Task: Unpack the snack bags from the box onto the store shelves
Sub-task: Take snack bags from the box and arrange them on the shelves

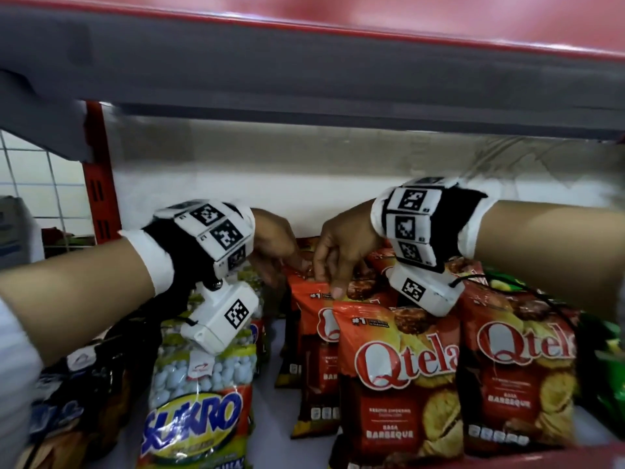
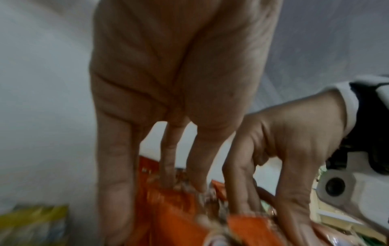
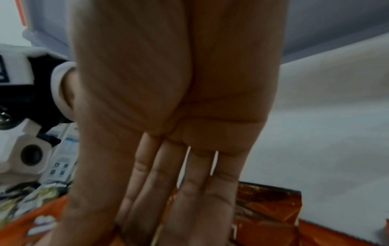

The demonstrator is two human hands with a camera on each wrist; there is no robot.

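Red-orange Qtela snack bags (image 1: 399,384) stand in rows on the white shelf (image 1: 270,421). My left hand (image 1: 277,252) reaches over the rear bags of the middle row (image 1: 314,319). Its straight fingers (image 2: 170,154) touch their orange tops (image 2: 168,199). My right hand (image 1: 333,262) is close beside it, fingers pointing down. One fingertip lies on the top edge of a bag behind the front one. In the right wrist view its fingers (image 3: 185,183) are straight, tips among the orange bag tops (image 3: 267,209). The box is not in view.
A Sukro peanut bag (image 1: 199,401) stands left of the Qtela rows, dark bags (image 1: 77,401) further left, green bags (image 1: 608,374) at the right edge. The grey shelf above (image 1: 304,79) hangs low over both hands. A red upright (image 1: 101,184) bounds the left side.
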